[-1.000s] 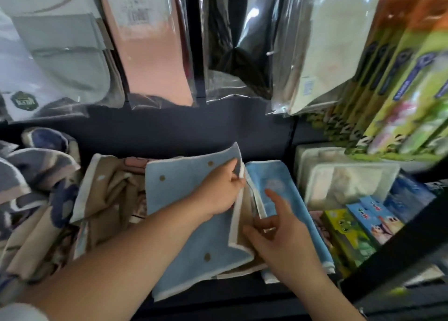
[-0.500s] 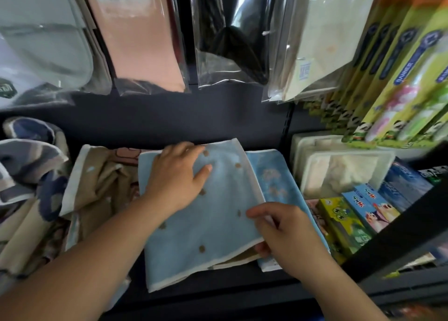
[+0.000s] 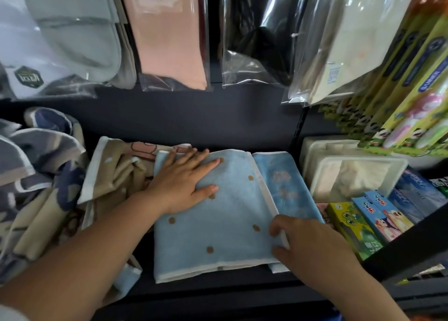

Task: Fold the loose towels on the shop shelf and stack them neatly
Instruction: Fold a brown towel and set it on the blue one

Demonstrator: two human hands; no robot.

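A light blue towel with brown dots (image 3: 225, 219) lies folded flat on the dark shelf (image 3: 218, 294). My left hand (image 3: 181, 180) presses flat on its upper left part, fingers straight. My right hand (image 3: 308, 245) grips the towel's right white-trimmed edge near the front corner, thumb under and fingers curled over it. A second blue towel with a pale pattern (image 3: 283, 187) lies folded under and to the right of it. Left of them sits a crumpled beige towel (image 3: 116, 175), and beyond it a loose navy and cream towel (image 3: 38, 175).
Bagged goods hang above: a pink pack (image 3: 169, 35), a black pack (image 3: 252, 35), a cream pack (image 3: 344, 37). Toothbrush cards (image 3: 412, 97) hang at the right. A clear plastic box (image 3: 351, 175) and small colourful cartons (image 3: 363, 221) fill the shelf's right side.
The dotted towel's flap has been laid down flat. My left hand slid from its right edge to the upper left and now presses it. My right hand closed on the right edge.
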